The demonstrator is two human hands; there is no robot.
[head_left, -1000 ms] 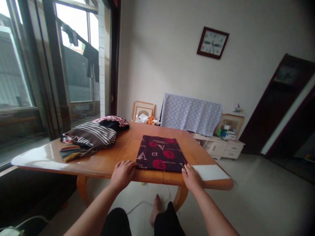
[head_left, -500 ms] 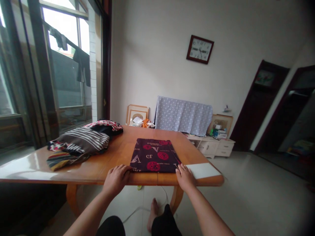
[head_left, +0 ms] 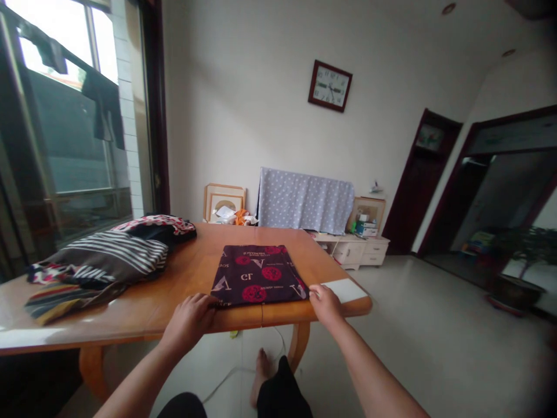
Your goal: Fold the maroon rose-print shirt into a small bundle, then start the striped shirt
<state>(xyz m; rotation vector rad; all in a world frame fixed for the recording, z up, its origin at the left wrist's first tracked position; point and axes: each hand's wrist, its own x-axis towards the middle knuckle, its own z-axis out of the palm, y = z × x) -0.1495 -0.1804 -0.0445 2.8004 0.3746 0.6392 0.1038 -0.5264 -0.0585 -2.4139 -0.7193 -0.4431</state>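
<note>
Now: left hand (head_left: 189, 320) and right hand (head_left: 325, 305) open, palm-down, neither gripping, at near corners of folded dark cloth (head_left: 259, 274); wooden table (head_left: 191, 261) beneath, white card (head_left: 346, 290) just beside right hand.

bare arms on this one, the left forearm (head_left: 139, 377) and right forearm (head_left: 374, 371) both uncovered right down to the left hand (head_left: 189, 322) and right hand (head_left: 326, 305). legs are in black trousers (head_left: 282, 392), though they might be shorts, tough to say from up here, and there's a bare foot (head_left: 261, 377) poking out under the hem.
</note>
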